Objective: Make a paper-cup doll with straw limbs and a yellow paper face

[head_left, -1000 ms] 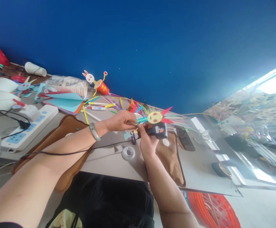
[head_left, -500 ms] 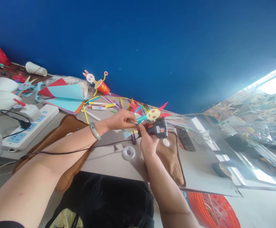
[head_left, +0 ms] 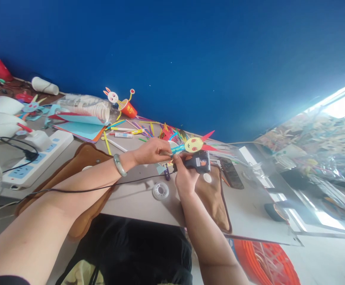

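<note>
Two full grips! Left hand [head_left: 152, 151] pinches the rabbit-faced puppet [head_left: 193, 145]; right hand [head_left: 186, 175], three o'clock, holds the glue gun [head_left: 200, 163]: gluing, seemingly, steadiness needed.

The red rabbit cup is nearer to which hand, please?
Left: the left hand is in front of the red rabbit cup and slightly right; the right hand is farther right, holding the black corded tool.

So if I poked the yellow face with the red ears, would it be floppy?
Maybe a bit: the yellow face looks flat and thin like paper, so it's probably light too. The pointy red ears stick out past its edge, so they might bend easily. And the blue stem is pinched at its other end, so the face could wobble.
</note>
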Action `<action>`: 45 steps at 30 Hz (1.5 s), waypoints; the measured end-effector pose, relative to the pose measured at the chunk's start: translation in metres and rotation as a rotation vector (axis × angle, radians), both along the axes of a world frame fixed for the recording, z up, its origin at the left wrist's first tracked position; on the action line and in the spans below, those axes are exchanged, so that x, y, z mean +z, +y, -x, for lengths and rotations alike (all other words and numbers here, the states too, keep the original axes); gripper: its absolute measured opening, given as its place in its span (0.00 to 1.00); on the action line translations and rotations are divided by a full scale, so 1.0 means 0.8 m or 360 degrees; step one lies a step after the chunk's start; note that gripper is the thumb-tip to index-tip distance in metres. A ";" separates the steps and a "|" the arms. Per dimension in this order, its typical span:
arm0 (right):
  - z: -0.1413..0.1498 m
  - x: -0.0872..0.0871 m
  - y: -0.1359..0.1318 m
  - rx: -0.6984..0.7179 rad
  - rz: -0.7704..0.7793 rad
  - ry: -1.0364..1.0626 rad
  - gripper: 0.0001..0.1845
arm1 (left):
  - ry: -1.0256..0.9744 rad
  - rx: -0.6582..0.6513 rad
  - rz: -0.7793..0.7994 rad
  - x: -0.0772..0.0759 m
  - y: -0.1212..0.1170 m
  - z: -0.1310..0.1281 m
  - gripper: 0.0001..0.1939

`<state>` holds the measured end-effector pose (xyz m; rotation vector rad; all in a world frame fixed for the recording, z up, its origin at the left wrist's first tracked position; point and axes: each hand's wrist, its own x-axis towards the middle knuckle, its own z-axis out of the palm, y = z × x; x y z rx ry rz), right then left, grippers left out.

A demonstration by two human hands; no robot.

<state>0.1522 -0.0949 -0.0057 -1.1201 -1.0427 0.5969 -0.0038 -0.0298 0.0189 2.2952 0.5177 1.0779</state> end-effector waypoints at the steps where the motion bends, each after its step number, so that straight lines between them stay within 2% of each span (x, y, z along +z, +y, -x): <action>1: 0.000 -0.001 0.001 0.0000 -0.0006 0.0005 0.15 | 0.0006 0.0007 0.0025 0.000 0.000 0.000 0.13; 7: -0.001 -0.005 0.003 0.0024 -0.0046 0.0108 0.19 | 0.0007 0.0018 0.0277 0.001 0.004 0.001 0.16; 12: -0.004 -0.002 0.000 0.0033 -0.0017 -0.0025 0.19 | 0.0016 0.0053 0.0334 -0.004 0.010 0.003 0.19; 18: -0.005 -0.003 0.000 0.0004 -0.0057 -0.0116 0.14 | -0.0006 0.0093 0.0253 -0.005 0.010 0.003 0.19; 23: -0.006 -0.003 0.001 0.0029 -0.0043 -0.0117 0.15 | 0.0014 0.0093 0.0148 -0.001 0.008 0.004 0.20; 30: -0.003 -0.001 -0.001 0.0014 -0.0008 -0.0053 0.18 | 0.0063 0.0098 -0.0024 0.002 0.002 0.003 0.16; 35: -0.002 0.001 -0.001 -0.0005 -0.0008 -0.0071 0.16 | 0.0088 0.0111 -0.0182 0.003 -0.002 0.002 0.14; 45: -0.002 0.003 -0.001 -0.0021 0.0004 -0.0010 0.14 | 0.0103 0.0121 -0.0232 0.001 -0.007 -0.002 0.13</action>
